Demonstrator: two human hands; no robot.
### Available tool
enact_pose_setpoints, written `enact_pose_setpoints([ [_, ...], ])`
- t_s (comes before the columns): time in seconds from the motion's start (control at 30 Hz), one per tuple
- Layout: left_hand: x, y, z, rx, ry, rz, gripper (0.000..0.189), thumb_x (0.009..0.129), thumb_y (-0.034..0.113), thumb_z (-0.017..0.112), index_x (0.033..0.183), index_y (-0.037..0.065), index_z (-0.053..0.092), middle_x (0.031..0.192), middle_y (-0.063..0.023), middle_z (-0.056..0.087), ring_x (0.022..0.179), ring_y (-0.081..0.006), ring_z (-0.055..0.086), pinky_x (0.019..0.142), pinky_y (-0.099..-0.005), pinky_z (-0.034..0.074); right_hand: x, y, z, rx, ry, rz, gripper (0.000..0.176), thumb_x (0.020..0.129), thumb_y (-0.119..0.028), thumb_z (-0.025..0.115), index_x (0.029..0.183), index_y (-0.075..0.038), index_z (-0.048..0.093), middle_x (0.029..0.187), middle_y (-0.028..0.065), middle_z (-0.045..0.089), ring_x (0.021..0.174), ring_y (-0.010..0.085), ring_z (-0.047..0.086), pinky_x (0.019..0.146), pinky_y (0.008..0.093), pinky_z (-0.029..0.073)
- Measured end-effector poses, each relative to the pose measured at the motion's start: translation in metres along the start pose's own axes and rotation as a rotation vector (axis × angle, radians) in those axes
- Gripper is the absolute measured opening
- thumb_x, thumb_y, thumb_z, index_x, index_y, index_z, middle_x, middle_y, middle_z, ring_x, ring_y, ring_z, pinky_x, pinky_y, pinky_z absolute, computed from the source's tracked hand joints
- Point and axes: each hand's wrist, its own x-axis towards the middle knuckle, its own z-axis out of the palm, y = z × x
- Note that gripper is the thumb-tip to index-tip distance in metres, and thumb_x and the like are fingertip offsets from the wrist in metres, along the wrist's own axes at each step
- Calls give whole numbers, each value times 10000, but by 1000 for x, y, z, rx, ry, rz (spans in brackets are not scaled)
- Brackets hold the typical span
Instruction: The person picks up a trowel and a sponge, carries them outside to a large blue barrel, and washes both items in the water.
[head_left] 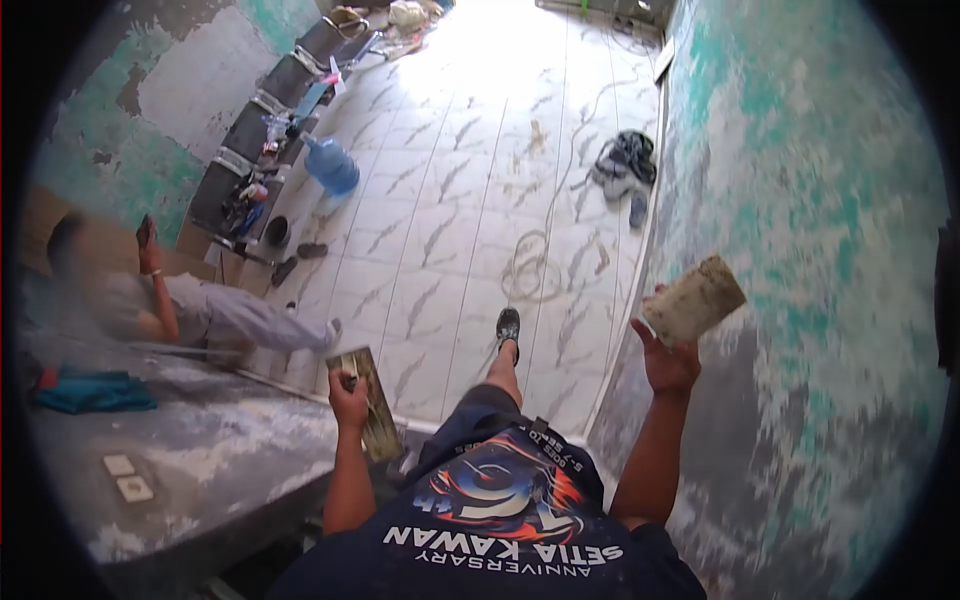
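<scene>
My left hand (349, 402) is closed around the handle of a plastering trowel (381, 425), whose long rectangular metal blade hangs tilted at my left side. Raised at the right, my right hand (670, 362) grips a dirty, off-white rectangular board (697, 300) by its lower edge. My thumb shows on the near side, and the other fingers are mostly hidden behind the board. The patchy green and grey wall (780, 330) stands close to that board.
A seated person (150, 300) at the left holds up a phone (147, 232). Beyond lie a row of seats (215, 190) with clutter, a blue water jug (331, 167), a cable coil (533, 268) on the tiled floor, and a dark bag (627, 160) by the right wall.
</scene>
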Motion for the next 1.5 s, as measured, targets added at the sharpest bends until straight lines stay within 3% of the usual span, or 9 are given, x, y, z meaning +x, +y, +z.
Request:
enact_pose_setpoints([
  [0.23, 171, -72, 242, -310, 75, -252, 343, 795, -3, 674, 1019, 62, 421, 926, -64, 516, 820, -179, 557, 765, -331, 486, 203, 60, -150, 150, 13, -140, 982, 793, -240, 752, 1548, -99, 140, 1554, 184, 268, 1403, 394, 334, 1079, 583, 394],
  [0.67, 597, 213, 527, -6, -95, 100, 424, 788, 135, 692, 1067, 61, 381, 867, -178, 562, 793, -359, 611, 751, -439, 493, 649, 74, -312, 252, 241, -154, 756, 913, -335, 678, 1493, -60, 280, 1422, 204, 439, 1224, 350, 518, 895, 499, 552],
  [0.73, 627, 207, 562, 37, -9, -18, 420, 777, 87, 668, 1051, 53, 352, 813, -169, 520, 736, -347, 590, 711, -436, 484, 737, 103, -349, -1030, 404, -400, 771, 865, -218, 747, 1478, -48, 311, 1397, 204, 469, 1201, 338, 540, 927, 488, 530],
  [0.8, 643, 139, 604, 77, 38, -229, 428, 734, 82, 653, 1017, 71, 333, 841, -172, 523, 763, -370, 588, 719, -426, 489, 841, 122, -348, -608, 343, -253, 790, 786, -107, 812, 1436, -24, 371, 1330, 192, 536, 1161, 307, 573, 943, 434, 515],
  [0.93, 621, 141, 646, 328, -235, -671, 555, 686, 172, 709, 1076, 80, 325, 951, -246, 607, 911, -448, 630, 811, -475, 498, 1009, 126, -309, -2123, 86, -21, 625, 913, -375, 677, 1330, 17, 427, 1233, 165, 573, 1094, 307, 596, 951, 403, 490],
  [1.0, 619, 163, 662, 358, -228, -693, 627, 668, 165, 774, 1096, 45, 333, 995, -257, 630, 953, -429, 652, 829, -466, 520, 1101, 152, -319, -242, 69, 99, 619, 970, -480, 551, 1332, 7, 429, 1178, 120, 576, 1048, 248, 603, 916, 395, 504],
  [1.03, 622, 171, 675, 307, -164, -771, 618, 681, 151, 762, 1109, 27, 335, 999, -247, 635, 959, -422, 656, 851, -465, 524, 1136, 152, -308, -837, -29, 38, 650, 969, -539, 515, 1329, -4, 436, 1172, 92, 569, 1039, 206, 599, 894, 389, 512],
  [1.27, 768, 185, 802, 308, -176, -922, 705, 668, 170, 774, 1181, -12, 326, 1080, -253, 615, 1043, -422, 627, 921, -463, 492, 1329, 250, -432, -314, 385, 441, 475, 889, -224, 651, 1319, -140, 466, 1123, 69, 578, 1001, 260, 606, 807, 477, 551],
  [1.5, 1182, 290, 936, 240, -102, -532, 545, 702, 194, 710, 1062, 76, 318, 952, -253, 608, 900, -451, 632, 801, -496, 497, 1347, 298, -547, -739, 1243, 812, 714, 723, -223, 795, 1299, 60, 482, 1131, 189, 616, 970, 377, 631, 842, 527, 496],
])
